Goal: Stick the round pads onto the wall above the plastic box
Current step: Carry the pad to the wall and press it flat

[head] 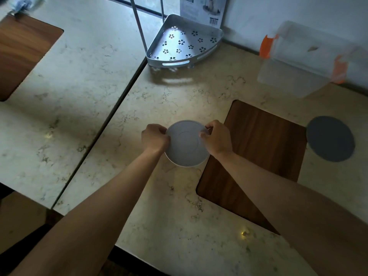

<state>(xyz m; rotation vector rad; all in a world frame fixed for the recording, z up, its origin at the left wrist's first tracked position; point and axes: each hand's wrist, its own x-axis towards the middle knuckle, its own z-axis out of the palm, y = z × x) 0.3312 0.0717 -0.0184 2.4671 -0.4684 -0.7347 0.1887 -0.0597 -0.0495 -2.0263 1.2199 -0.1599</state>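
Note:
I hold a light grey round pad (pixel 186 145) over the middle of the marble table, gripped at both sides. My left hand (pixel 154 137) pinches its left edge and my right hand (pixel 217 136) pinches its upper right edge, where a thin layer seems lifted. A second, darker round pad (pixel 330 141) lies flat on the table at the right. The clear plastic box (pixel 298 60) with orange clips stands at the back right against the white wall (pixel 278 12).
A silver corner shelf (pixel 184 43) with flower cut-outs sits at the back centre beside its cardboard package (pixel 201 8). A dark wooden inlay (pixel 256 156) lies in the table right of my hands. A second table (pixel 59 86) adjoins on the left.

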